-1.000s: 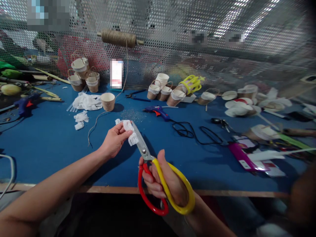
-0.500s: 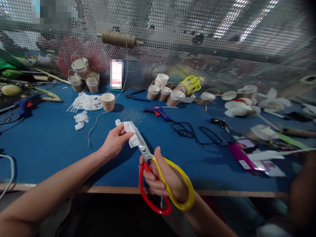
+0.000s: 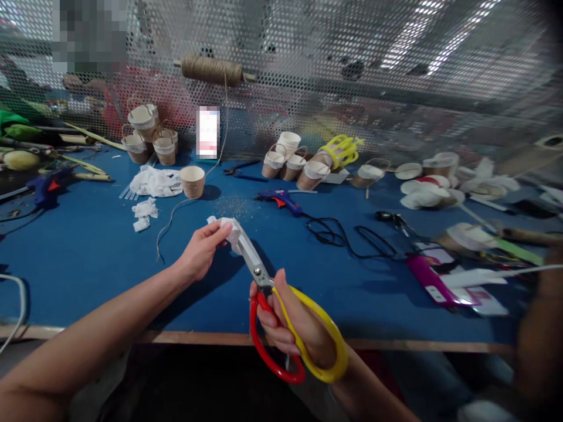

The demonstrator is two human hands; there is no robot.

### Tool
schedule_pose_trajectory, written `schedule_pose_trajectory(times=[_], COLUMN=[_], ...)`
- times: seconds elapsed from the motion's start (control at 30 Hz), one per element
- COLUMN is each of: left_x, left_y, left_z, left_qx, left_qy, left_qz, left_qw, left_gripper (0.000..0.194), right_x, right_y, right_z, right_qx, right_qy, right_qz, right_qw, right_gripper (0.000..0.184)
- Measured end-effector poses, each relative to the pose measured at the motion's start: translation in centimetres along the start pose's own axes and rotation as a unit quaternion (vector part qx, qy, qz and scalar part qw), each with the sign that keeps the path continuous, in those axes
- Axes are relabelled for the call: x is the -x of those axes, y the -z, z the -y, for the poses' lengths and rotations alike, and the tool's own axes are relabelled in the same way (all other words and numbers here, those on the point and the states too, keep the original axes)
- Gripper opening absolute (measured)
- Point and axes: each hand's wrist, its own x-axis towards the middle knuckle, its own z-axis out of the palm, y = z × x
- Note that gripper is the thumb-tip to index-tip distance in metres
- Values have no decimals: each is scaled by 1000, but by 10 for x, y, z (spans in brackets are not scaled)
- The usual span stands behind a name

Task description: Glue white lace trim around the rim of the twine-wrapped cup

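As the left hand (image 3: 199,253) pinches white fabric (image 3: 234,237), right hand (image 3: 311,328) gripping scissors (image 3: 257,271).

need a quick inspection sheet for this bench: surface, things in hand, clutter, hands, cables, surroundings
Surface: blue table, with pale crumbs near the middle.
Things in hand: white strip and scissors, blades up against the strip; whether they are cutting cannot be told.
Clutter: crumpled white cloth beside a lone cup; glue gun lying beyond the scissors.
Hands: left hand pinches the strip; right hand grips the red and yellow handles.
Cables: black cord looped behind the glue gun; white cable at the left.
Surroundings: metal mesh behind the table.
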Motion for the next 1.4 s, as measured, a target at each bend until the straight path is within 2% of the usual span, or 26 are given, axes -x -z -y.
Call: schedule_pose_trajectory(times=[0.07, 0.13, 0.4, 0.57, 0.93, 1.2, 1.4], left_x=[-2, -3, -1, -1, 5, 4, 5], left_y=[0, 0, -2, -3, -5, -3, -6], left_z=[-1, -2, -1, 1, 0, -1, -1], left_qx=[16, 31, 62, 62, 68, 75, 79], left_qy=[24, 46, 48, 37, 51, 45, 49], left_qz=[-41, -55, -17, -19, -10, -10, -8], left_qw=[999, 997, 997, 997, 996, 996, 996], left_gripper=[32, 34, 25, 23, 22, 30, 32], right_x=[1, 2, 3, 4, 0, 5, 6], right_y=[-2, -3, -2, 0, 4, 8, 4], right_z=[0, 0, -3, -6, 2, 0, 4], right_qx=[21, 38, 59, 36, -17, -34, -41], right_qy=[8, 13, 36, 35, -27, -38, -47], right_qz=[-14, -26, -26, -16, 38, 67, 63], right_qw=[1000, 999, 997, 999, 999, 996, 996], right_gripper=[52, 51, 56, 62, 67, 66, 65])
